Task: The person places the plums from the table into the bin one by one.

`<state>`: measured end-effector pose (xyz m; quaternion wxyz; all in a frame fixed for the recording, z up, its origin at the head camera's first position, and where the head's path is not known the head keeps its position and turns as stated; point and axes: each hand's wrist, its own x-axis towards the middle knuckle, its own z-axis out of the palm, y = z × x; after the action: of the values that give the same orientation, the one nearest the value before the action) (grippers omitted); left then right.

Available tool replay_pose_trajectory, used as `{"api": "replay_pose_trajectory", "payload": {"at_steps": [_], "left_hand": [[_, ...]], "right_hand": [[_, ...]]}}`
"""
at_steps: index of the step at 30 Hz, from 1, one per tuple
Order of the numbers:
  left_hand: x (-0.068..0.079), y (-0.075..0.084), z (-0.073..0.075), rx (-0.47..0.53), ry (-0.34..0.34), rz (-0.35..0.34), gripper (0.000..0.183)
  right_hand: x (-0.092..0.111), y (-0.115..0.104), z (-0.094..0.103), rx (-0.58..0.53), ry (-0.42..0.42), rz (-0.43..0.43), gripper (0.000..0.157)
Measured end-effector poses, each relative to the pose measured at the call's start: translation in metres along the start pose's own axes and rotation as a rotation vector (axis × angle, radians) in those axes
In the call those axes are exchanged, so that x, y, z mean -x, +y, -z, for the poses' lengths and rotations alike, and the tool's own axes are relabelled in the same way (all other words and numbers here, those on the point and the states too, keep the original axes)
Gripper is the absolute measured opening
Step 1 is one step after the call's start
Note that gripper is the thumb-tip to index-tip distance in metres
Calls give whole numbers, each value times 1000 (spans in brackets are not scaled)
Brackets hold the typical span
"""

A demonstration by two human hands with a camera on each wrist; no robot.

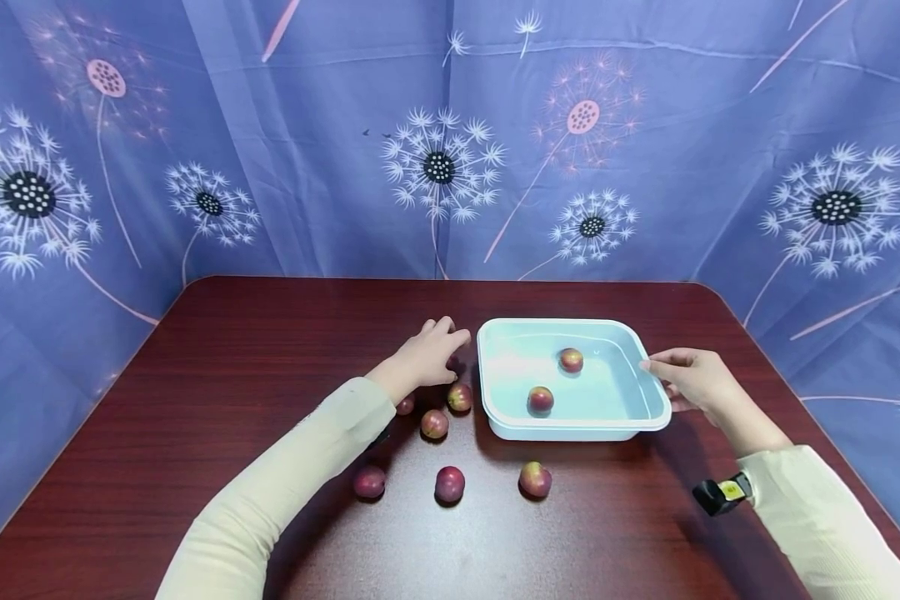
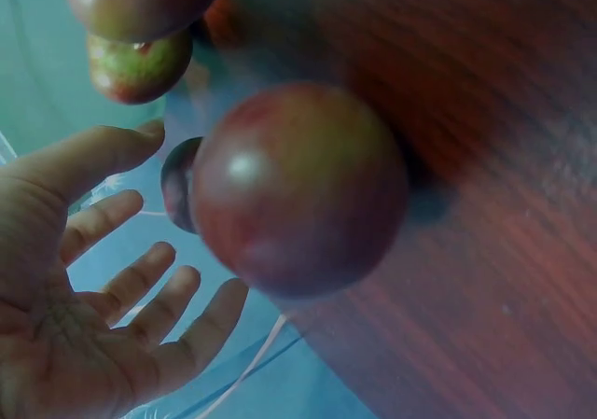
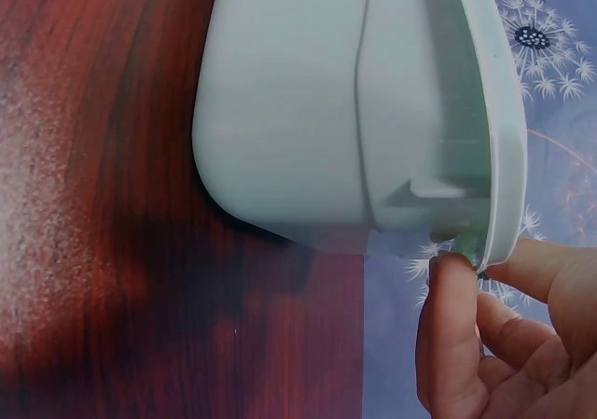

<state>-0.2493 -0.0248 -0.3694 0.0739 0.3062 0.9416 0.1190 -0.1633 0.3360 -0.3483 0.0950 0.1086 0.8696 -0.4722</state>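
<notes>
My left hand [image 1: 426,354] reaches over the table just left of a pale blue plastic basin [image 1: 562,432]. Its fingers are spread and loosely bent, holding nothing. A dark plum [image 2: 177,186] lies beyond the fingertips in the left wrist view, partly hidden by a nearer reddish plum [image 2: 298,190]. Close below this hand lie a mottled plum [image 1: 460,397] and another plum [image 1: 434,424]. At the basin's right end, my right hand [image 1: 693,379] pinches the rim between thumb and fingers. Inside the basin sit two plums, one farther back [image 1: 571,360] and one nearer the front [image 1: 541,400].
Toward the front of the dark wooden table [image 1: 285,333] lie a red plum [image 1: 369,482], a second red plum [image 1: 450,484] and a yellowish-red plum [image 1: 536,480]. A blue dandelion-print curtain [image 1: 315,167] hangs around the table's back and sides.
</notes>
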Motion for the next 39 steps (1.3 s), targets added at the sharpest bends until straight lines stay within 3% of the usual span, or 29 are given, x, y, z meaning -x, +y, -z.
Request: {"api": "replay_pose_trajectory", "payload": {"at_steps": [24,29,39], "left_hand": [[-6,-4,-11,-63,-71,13,35],[-5,-7,-10,-49,-39,-8,27],[-1,-15,-4,31,6,-9,35]], "right_hand": [[1,0,0,-1,15,1,51],[0,-1,0,0,10,-2,52],[1,-2,1,2,-7,-15,54]]}}
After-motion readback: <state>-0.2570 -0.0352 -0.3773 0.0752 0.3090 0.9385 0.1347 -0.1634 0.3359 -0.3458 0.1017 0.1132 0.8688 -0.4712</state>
